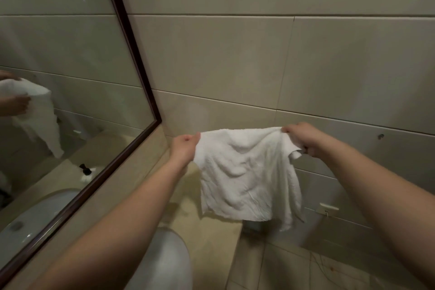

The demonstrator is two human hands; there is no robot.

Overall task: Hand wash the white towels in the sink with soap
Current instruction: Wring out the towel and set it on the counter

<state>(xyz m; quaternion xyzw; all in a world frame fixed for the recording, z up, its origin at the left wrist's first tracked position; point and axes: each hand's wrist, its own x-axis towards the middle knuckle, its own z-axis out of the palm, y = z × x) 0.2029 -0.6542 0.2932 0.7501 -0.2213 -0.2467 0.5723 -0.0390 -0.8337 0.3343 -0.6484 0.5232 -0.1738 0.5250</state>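
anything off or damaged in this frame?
The white towel, held spread by its top corners by the left hand and right hand, has a ragged, uneven bottom edge and is heavily wrinkled. Nothing looks spilled.

No text, label, brand, number or sign can be read anywhere in this view.
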